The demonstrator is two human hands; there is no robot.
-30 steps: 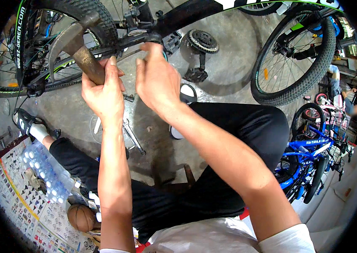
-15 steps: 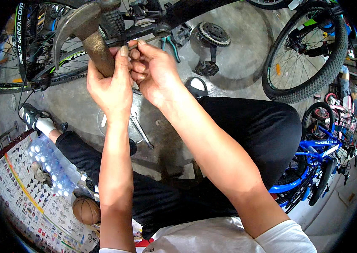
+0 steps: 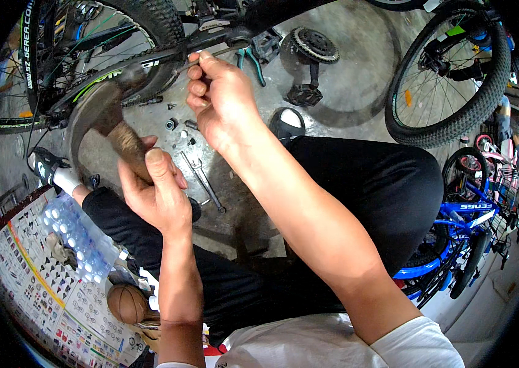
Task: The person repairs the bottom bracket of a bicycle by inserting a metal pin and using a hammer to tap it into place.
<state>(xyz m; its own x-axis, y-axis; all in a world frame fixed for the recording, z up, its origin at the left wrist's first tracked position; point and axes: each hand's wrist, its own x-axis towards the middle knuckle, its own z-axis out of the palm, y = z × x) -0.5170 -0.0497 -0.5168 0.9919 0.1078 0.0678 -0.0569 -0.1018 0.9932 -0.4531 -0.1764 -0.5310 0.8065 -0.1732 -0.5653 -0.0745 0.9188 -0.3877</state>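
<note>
My left hand (image 3: 164, 193) is wrapped round the wooden handle of a claw hammer (image 3: 126, 144); its dark, curved head is smeared by motion. My right hand (image 3: 226, 101) pinches a thin metal rod (image 3: 184, 66) between thumb and forefinger, the other fingers curled in. One end of the rod points toward the underside of a black bicycle frame (image 3: 265, 23); I cannot tell whether they touch. Just past my right hand, teal-handled pliers (image 3: 258, 72) lie on the floor. Wrenches (image 3: 203, 183) and several small metal parts (image 3: 172, 124) lie between my forearms.
A crankset (image 3: 313, 46) with a pedal lies on the concrete floor ahead. A loose-looking wheel (image 3: 397, 104) stands at the right, with a blue bicycle (image 3: 465, 211) nearer. At the left are bottles in plastic (image 3: 79, 239), a basketball (image 3: 127, 303) and a printed sheet (image 3: 33, 270).
My left hand has swung the hammer down and back toward me, away from my right hand. The right hand has barely moved and still pinches the rod. The small parts and wrenches are now uncovered.
</note>
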